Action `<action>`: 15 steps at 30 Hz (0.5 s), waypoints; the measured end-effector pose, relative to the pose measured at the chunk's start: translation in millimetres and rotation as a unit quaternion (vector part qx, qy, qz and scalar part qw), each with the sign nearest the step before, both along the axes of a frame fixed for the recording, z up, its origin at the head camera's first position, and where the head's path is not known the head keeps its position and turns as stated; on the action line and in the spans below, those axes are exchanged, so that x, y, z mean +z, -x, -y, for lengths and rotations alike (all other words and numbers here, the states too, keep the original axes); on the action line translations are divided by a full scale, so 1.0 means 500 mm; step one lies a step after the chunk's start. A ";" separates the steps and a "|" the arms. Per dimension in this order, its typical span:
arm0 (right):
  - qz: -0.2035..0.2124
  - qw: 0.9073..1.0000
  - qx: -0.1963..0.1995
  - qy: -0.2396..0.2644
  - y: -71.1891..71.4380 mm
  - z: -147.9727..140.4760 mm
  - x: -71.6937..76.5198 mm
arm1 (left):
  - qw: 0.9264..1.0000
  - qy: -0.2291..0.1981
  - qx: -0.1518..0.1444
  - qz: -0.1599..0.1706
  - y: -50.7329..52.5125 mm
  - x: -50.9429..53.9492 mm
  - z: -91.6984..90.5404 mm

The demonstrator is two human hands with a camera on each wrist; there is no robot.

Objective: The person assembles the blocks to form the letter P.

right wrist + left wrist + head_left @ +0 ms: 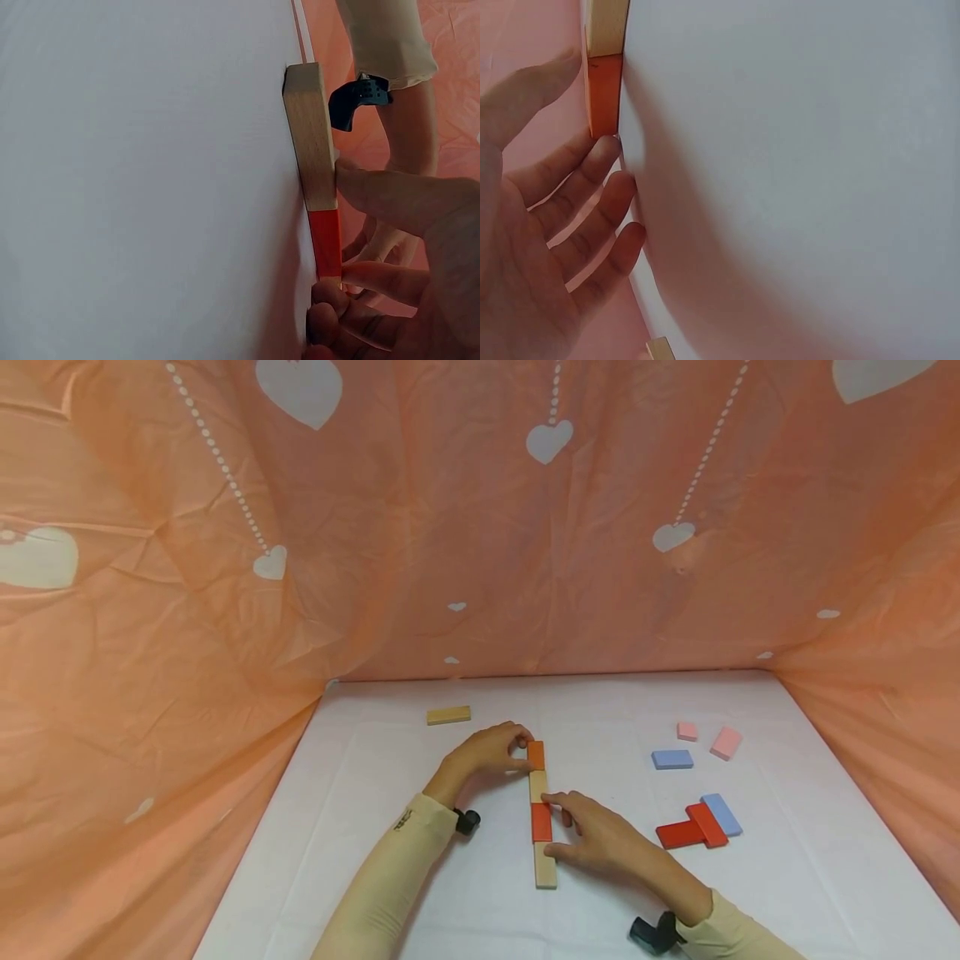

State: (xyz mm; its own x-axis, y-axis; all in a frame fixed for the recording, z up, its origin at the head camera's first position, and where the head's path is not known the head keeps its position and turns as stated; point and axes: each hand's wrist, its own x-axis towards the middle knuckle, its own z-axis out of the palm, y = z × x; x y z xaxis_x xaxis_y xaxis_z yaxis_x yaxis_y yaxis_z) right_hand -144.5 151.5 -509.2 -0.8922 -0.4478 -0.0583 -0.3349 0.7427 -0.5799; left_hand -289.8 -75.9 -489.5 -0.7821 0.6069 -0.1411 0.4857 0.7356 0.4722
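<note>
A straight row of flat blocks runs away from me on the white table: a near wooden block [546, 872], a red-orange block [541, 822], a second wooden block [538, 785] and an orange block [536, 755] at the far end. My left hand [491, 750] touches that orange block, fingertips by its far end and thumb along its left side. In the left wrist view its fingers [592, 244] are spread and only slightly bent. Along the row's right side, my right hand [603, 837] rests thumb and forefinger on the two wooden blocks, spanning the red-orange one.
A loose wooden block [448, 716] lies at the back left. To the right are a blue block [672, 760], two pink blocks [725, 743], and a cluster of two red blocks [681, 834] with another blue block [722, 814]. An orange curtain [480, 527] surrounds the table.
</note>
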 end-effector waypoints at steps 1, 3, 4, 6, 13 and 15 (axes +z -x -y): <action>-0.001 1.000 0.000 0.000 0.000 0.000 -0.001 | 1.000 -0.003 0.003 0.002 -0.003 0.001 0.001; -0.005 1.000 0.002 0.002 0.000 0.000 -0.001 | 1.000 -0.010 0.009 0.001 -0.007 0.001 0.002; -0.007 1.000 0.002 0.003 0.000 0.000 -0.002 | 1.000 -0.014 0.011 -0.005 -0.008 0.000 0.003; -0.010 1.000 0.003 0.005 0.000 -0.001 -0.003 | 0.999 -0.019 0.022 -0.017 -0.010 -0.003 0.004; -0.016 1.000 0.005 0.004 0.001 -0.001 -0.003 | 0.988 -0.049 0.113 -0.092 -0.014 -0.018 0.013; -0.012 1.000 0.003 0.002 0.000 0.000 -0.001 | 0.981 -0.070 0.147 -0.102 -0.016 -0.018 0.018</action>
